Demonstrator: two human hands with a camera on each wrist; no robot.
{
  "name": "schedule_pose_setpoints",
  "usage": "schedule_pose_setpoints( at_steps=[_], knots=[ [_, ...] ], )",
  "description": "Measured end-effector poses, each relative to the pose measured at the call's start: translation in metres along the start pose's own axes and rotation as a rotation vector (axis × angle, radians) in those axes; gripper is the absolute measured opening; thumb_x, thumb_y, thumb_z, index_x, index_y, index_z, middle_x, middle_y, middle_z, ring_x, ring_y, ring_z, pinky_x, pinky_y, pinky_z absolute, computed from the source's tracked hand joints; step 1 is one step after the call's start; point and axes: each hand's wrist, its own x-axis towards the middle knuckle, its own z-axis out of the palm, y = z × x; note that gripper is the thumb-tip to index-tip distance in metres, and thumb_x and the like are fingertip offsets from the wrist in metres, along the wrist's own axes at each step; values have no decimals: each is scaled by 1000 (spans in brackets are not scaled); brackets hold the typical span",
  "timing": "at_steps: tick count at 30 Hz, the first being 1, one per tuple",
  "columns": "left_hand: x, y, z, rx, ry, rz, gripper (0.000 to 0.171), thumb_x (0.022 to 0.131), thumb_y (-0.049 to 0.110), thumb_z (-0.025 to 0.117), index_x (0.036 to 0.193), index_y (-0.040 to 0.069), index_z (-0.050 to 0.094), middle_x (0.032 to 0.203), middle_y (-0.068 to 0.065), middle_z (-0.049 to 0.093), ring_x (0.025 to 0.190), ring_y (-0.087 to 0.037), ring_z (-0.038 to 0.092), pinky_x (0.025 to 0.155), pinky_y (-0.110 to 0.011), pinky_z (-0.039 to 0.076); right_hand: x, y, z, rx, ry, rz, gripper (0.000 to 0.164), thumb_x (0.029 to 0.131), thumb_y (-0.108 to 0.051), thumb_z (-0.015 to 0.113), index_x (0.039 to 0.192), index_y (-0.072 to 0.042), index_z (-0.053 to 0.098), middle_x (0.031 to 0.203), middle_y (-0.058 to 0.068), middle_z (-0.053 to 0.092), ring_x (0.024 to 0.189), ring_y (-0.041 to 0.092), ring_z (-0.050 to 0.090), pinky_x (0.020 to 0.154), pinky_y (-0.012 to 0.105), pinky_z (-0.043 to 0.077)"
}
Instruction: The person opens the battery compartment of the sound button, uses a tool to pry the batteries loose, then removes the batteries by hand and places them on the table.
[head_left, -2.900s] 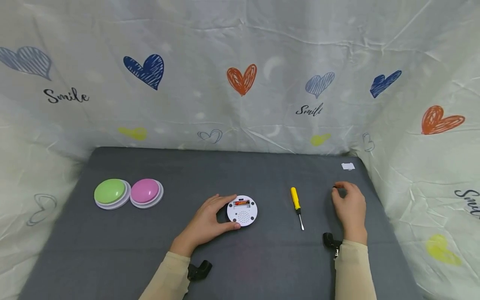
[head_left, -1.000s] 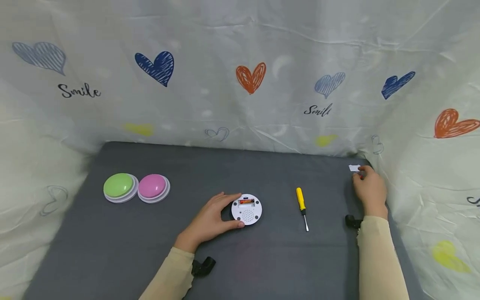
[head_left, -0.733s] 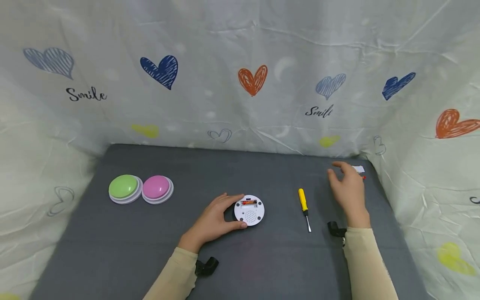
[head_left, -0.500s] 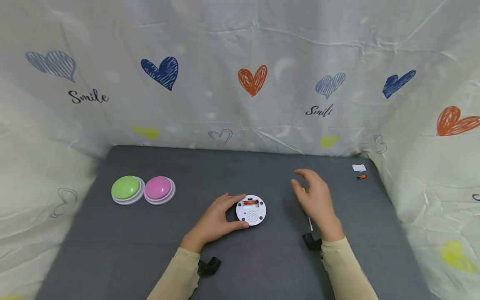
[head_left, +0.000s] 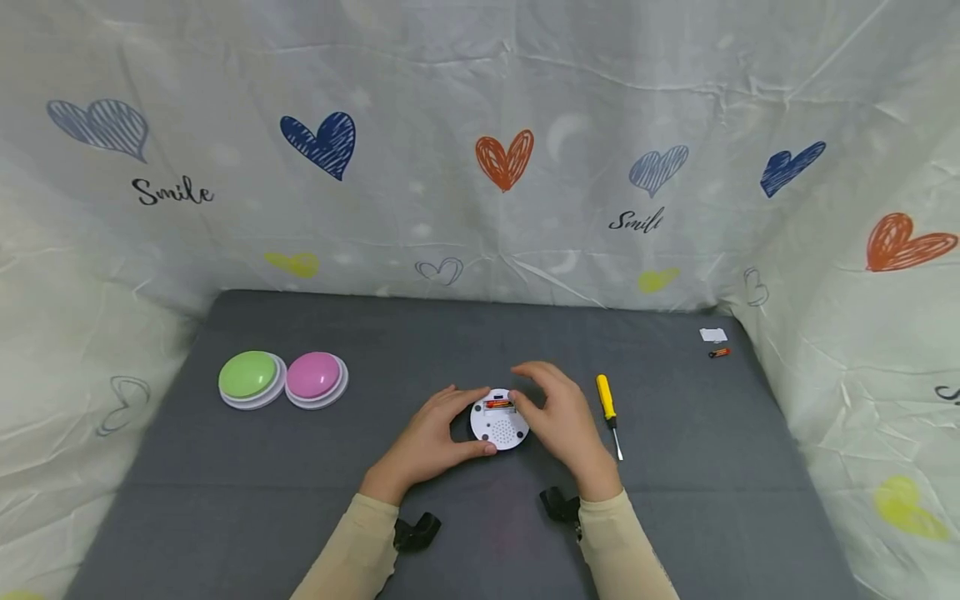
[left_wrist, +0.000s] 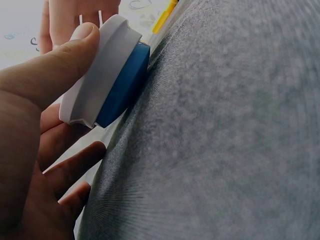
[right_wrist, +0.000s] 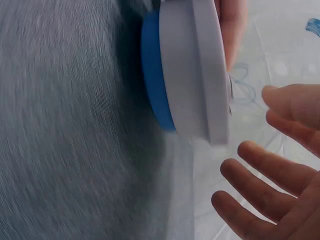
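Observation:
My left hand [head_left: 420,450] grips a round white push-button [head_left: 501,432] between thumb and fingers. It lies upside down; its blue dome [left_wrist: 125,85] faces the grey table in the left wrist view. Its battery compartment is uncovered, and a red-and-black battery [head_left: 498,404] sits inside. My right hand [head_left: 564,421] hovers at the button's right edge with loosely bent fingers. In the right wrist view those fingers [right_wrist: 265,195] stand apart from the white base [right_wrist: 185,70] and hold nothing.
A yellow-handled screwdriver [head_left: 604,396] lies right of the hands. A loose battery [head_left: 719,353] and a small white cover [head_left: 713,335] lie at the far right corner. Green [head_left: 249,375] and pink [head_left: 315,375] push-buttons stand at left. A curtain [head_left: 405,167] rises behind the table.
My right hand has set a battery down near the white cover at far right, let go, and travelled left over the screwdriver to the button. The left hand keeps its grip.

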Motion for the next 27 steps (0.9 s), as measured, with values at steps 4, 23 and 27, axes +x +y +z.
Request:
schedule_pose_setpoints(
  at_steps=[4,23,27],
  knots=[
    [0,-1,0,6,-4,9,88,87,52,92,163,25,56,158,-3,60,159,-44,35,126,-67,32,0,-6,5,-19,-58,-9,33,103,-16,79,134,-8,76,138,5,71,127,27,68,102,51,59],
    [2,1,0,4,-3,24,89,88,52,92,163,24,55,161,-3,57,159,-47,33,125,-70,32,3,-3,9,-149,-99,-17,16,99,-13,84,115,-11,87,125,6,78,115,27,74,95,47,62],
    [3,2,0,8,-1,20,89,87,52,92,163,22,56,161,-3,57,159,-48,34,125,-69,32,5,0,9,-207,-106,-55,16,99,-15,84,115,-14,87,122,2,79,112,24,74,95,44,62]
  ],
)
